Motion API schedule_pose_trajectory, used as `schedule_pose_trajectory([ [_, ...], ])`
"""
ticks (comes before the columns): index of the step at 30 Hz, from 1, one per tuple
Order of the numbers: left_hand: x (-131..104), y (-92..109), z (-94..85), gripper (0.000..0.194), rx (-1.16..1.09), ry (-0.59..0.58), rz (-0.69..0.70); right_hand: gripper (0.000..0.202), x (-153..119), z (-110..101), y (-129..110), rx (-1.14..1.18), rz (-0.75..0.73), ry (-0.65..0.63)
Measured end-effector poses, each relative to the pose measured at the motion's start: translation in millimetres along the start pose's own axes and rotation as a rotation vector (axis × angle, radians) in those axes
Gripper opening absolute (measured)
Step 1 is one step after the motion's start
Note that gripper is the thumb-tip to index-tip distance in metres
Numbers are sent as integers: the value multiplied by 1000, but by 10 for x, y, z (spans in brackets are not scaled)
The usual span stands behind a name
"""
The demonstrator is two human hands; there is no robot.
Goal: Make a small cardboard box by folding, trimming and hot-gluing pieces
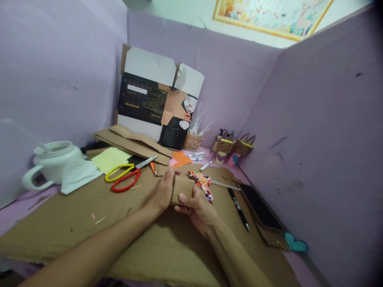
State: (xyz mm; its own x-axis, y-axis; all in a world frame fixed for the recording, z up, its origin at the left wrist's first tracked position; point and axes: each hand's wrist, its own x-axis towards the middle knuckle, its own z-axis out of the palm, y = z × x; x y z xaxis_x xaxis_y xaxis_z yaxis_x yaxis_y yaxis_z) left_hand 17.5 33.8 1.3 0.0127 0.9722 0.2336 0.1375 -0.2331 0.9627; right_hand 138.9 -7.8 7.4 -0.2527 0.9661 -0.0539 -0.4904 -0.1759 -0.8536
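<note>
Between your two hands, low over the desk [22,202], a small brown cardboard piece [186,184] sits like a squared block, its face faintly ribbed. Your left hand [163,192] closes along its left side; your right hand [202,211] grips the opposite side, thumb flat on the face.

The piece appears already shaped, though its visible face is plain, without paper or drawing; whether its edges are fastened, you cannot tell from this angle. Beyond your right hand, two cardboard figures [225,146] [244,148] look further along, with pointed ears, marked faces and coloured hearts.

Just past your fingers lies a brightly patterned cutout [203,181]. Red-and-yellow scissors [138,173] rest open to the left of your hands, near limp yellow paper [108,159] and a smooth, rounded white pot [56,161]. To the right, a slim black pen [238,208] lies beside a turquoise heart-tipped cardboard piece [295,242]. Scraps fleck the cardboard sheet [74,223] beneath, while a flattened, glossy printed box [143,99] leans behind.
</note>
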Motion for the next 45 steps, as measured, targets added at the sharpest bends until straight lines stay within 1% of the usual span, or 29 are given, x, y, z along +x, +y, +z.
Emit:
schedule_pose_trajectory([
  [5, 12, -26, 16, 38, -59, 1, -20, 49, -4, -4, 7, -7, -1, -10],
  [7, 32, -3, 21, 39, -104, -4, -39, 49, 7, -9, -11, -6, -12, -10],
  [9, 51, 43, 13, 45, -172, -24, -60, 49, 29, -18, -45, 15, -28, -6],
  [11, 58, 102, -11, 52, -260, -74, -80, 48, 57, -26, -85, 70, -62, 32],
  [13, 47, 156, -45, 54, -346, -144, -107, 48, 80, -26, -120, 140, -100, 73],
  [16, 18, 186, -80, 59, -447, -247, -148, 50, 82, -4, -149, 208, -143, 42],
  [18, 12, 166, -80, 67, -450, -282, -130, 51, 62, 22, -158, 215, -164, 5],
  [22, 55, 101, -85, 68, -321, -273, 1, 50, 24, 58, -156, 147, -193, -31],
  [24, 81, 96, -127, 79, -243, -305, 68, 49, 30, 43, -140, 45, -230, -35],
  [25, 90, 103, -158, 87, -189, -329, 100, 48, 39, 23, -129, -47, -262, -23],
  [27, 98, 130, -229, 97, -50, -370, 154, 43, 59, -34, -116, -384, -370, 56],
  [28, 100, 143, -263, 98, 14, -374, 168, 40, 65, -68, -117, -583, -430, 113],
  [30, 109, 152, -314, 90, 54, -354, 154, 29, 56, -127, -145, -910, -517, 207],
  [32, 129, 129, -342, 80, -10, -329, 94, 16, 17, -161, -202, -1048, -551, 230],
  [33, 142, 105, -348, 76, -50, -327, 68, 10, -8, -167, -237, -1112, -556, 213],
  [35, 167, 45, -350, 78, -92, -375, 38, 5, -57, -165, -304, -1370, -578, 145],
  [37, 176, -11, -338, 91, -77, -483, 29, 9, -86, -156, -353, -1684, -579, 35],
  [38, 172, -30, -328, 97, -57, -534, 31, 10, -90, -152, -368, -1802, -567, -27],
  [39, 162, -39, -316, 100, -39, -577, 30, 11, -89, -148, -379, -1864, -557, -84],
  [40, 148, -40, -303, 98, -26, -614, 26, 11, -84, -145, -385, -1884, -558, -133],
  [42, 116, -22, -277, 84, -8, -667, 14, 13, -79, -142, -391, -1838, -604, -193],
  [44, 89, 7, -259, 65, -23, -685, -10, 26, -98, -151, -396, -1728, -674, -199],
  [45, 80, 19, -254, 58, -37, -673, -22, 32, -121, -165, -399, -1659, -699, -183],
])
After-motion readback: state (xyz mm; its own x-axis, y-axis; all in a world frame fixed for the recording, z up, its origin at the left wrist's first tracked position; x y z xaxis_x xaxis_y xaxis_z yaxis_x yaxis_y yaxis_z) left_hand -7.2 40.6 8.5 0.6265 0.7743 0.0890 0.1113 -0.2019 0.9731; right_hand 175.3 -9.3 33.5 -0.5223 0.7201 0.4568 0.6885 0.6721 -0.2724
